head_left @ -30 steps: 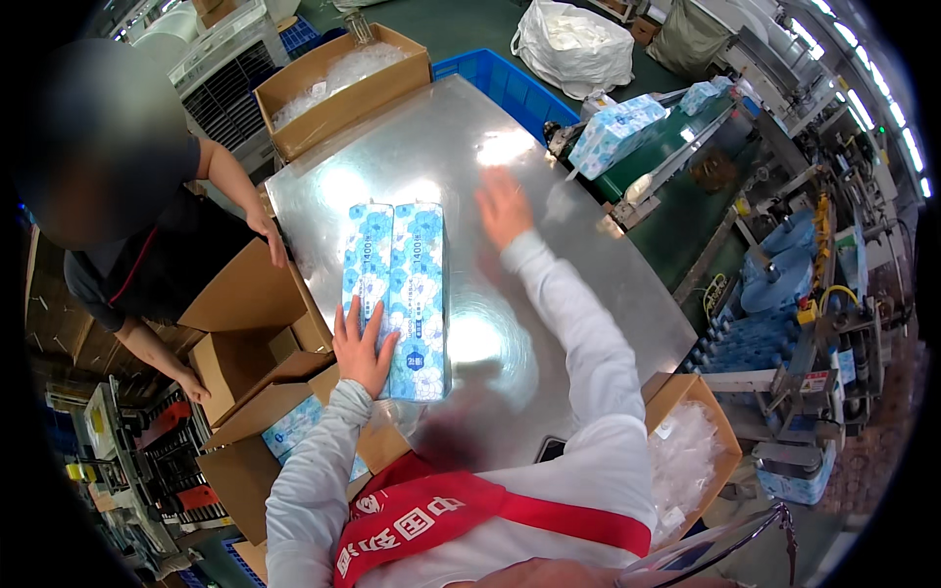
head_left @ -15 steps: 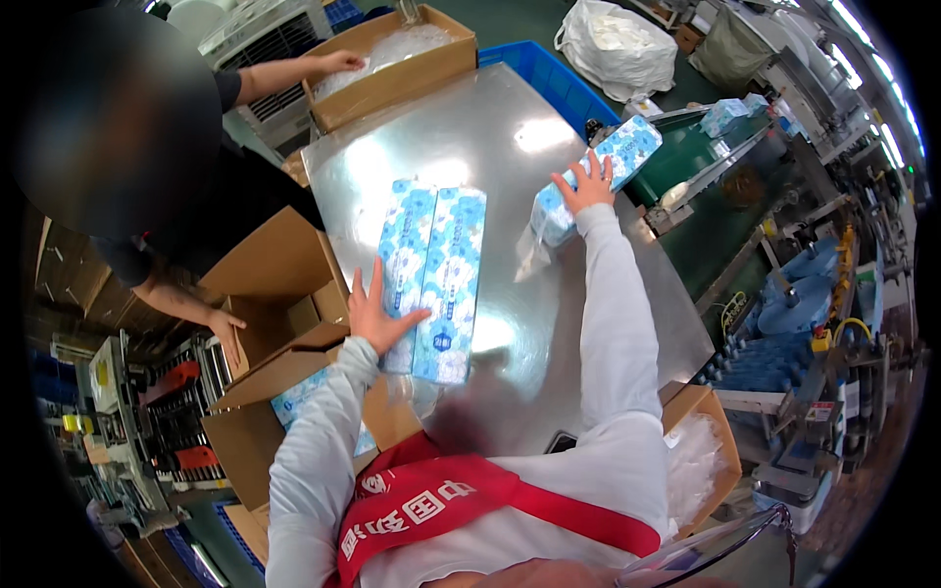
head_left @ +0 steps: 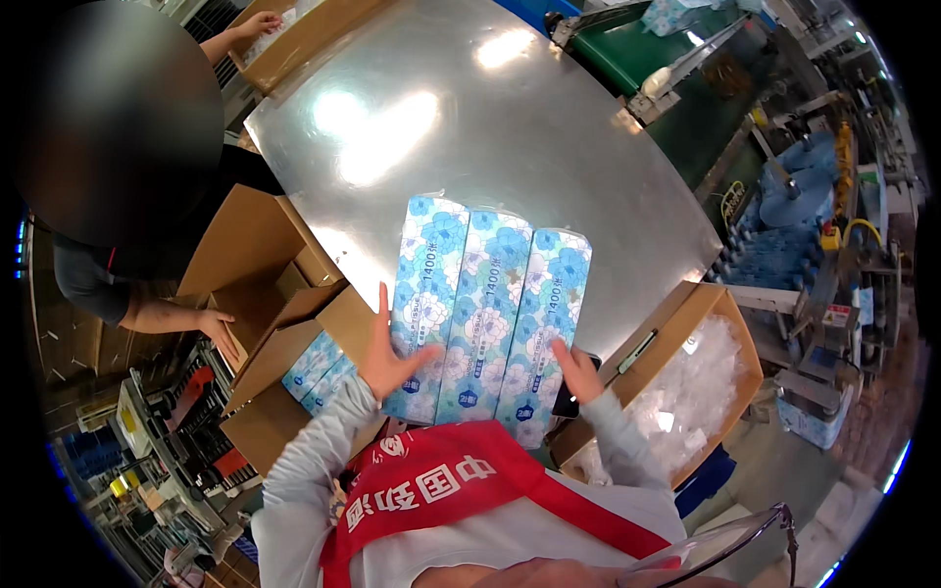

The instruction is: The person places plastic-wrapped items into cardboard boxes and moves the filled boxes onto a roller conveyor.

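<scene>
Three long blue-and-white floral tissue packs (head_left: 483, 314) lie side by side near the front edge of the metal table (head_left: 470, 127). At the row's left side, my left hand (head_left: 392, 363) presses the outer pack, its thumb resting on top and its index finger stretched along the side. My right hand (head_left: 578, 372) holds the right-hand pack from the other side, thumb on its top; its other fingers are mostly hidden. The row is gripped between both hands. A dark flat object (head_left: 567, 400), partly covered, lies beside my right hand.
To the left an open carton (head_left: 260, 314) is touched by a co-worker's hand (head_left: 222, 331); another carton (head_left: 270, 426) holds similar packs. A carton of clear plastic wrap (head_left: 686, 387) stands at right. Beyond the table's far right are a green conveyor (head_left: 627, 49) and machinery.
My right hand has brought a third pack from the conveyor side and set it against the other two. My left hand stays at the row's left side. My view has shifted.
</scene>
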`<state>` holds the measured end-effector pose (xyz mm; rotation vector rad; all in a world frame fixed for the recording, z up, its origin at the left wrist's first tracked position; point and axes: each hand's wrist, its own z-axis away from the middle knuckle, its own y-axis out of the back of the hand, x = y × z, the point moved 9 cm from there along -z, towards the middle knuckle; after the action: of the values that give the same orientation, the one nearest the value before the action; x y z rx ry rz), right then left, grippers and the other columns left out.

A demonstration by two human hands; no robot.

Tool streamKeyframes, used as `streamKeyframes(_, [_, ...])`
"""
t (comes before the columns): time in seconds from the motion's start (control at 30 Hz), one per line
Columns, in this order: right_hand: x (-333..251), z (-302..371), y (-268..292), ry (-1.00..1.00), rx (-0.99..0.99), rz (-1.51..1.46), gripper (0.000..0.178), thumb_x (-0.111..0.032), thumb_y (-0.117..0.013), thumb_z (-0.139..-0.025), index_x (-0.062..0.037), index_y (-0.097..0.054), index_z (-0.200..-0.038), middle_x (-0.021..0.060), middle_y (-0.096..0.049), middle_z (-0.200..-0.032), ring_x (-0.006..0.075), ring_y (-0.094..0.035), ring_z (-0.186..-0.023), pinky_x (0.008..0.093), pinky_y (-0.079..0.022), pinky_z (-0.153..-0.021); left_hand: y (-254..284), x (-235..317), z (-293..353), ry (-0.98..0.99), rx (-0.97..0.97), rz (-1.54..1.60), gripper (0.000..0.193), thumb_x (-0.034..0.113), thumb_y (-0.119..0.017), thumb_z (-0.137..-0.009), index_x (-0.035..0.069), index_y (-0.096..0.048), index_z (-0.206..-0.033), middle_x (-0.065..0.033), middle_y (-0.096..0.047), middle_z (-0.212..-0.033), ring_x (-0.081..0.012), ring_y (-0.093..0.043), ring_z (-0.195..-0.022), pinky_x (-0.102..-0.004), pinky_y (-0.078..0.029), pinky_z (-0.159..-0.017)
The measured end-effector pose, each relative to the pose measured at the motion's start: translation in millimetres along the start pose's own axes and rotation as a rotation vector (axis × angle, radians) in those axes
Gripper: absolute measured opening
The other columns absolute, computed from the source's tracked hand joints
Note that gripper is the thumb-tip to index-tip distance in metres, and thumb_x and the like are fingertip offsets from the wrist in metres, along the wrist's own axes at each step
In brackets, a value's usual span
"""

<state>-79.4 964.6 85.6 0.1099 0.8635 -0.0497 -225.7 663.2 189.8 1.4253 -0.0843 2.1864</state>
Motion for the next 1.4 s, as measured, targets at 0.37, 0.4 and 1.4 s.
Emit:
streamKeyframes(0.37, [-58.8,-10.1,-16.2,0.311,-0.064,-0.053,0.059,-0.038,-0.069,-0.091,0.0053,-0.055,-0.128,0.0125,-0.063,-0.121,0.021,-0.058,-0.108,0.0352,-0.046,-0.096,20.7,-42.3,-8.9,0.127,-0.249,0.363,0.083,0.037,-0.078,-0.083,-0.001,-0.039,-0.145,-0.0161,-0.054,-0.135,-0.0262,-0.053,-0.123,-0.0391,-0.041,-0.107])
streamKeyframes(0.4, [-71.2,1.0,-27.5,0.362,-0.155,-0.114,0.06,-0.036,-0.071,-0.09,0.0038,-0.053,-0.131,0.0116,-0.061,-0.123,0.0206,-0.056,-0.112,0.0364,-0.045,-0.097,25.9,-32.2,7.1,0.06,-0.234,0.428,0.083,0.036,-0.079,-0.082,0.0,-0.039,-0.145,-0.0157,-0.053,-0.136,-0.0261,-0.053,-0.124,-0.0392,-0.04,-0.107])
streamKeyframes(1.4, [-106.4,101.5,-563.1,1.163,-0.693,1.158,0.105,-0.045,-0.087,-0.066,-0.0002,-0.035,-0.146,0.0227,-0.044,-0.14,0.0397,-0.04,-0.132,0.0454,-0.033,-0.113,338.1,-145.1,387.5,-0.277,0.629,-0.812,0.091,0.034,-0.085,-0.07,0.008,-0.042,-0.145,-0.0174,-0.042,-0.147,-0.0405,-0.031,-0.141,-0.0503,-0.03,-0.115])
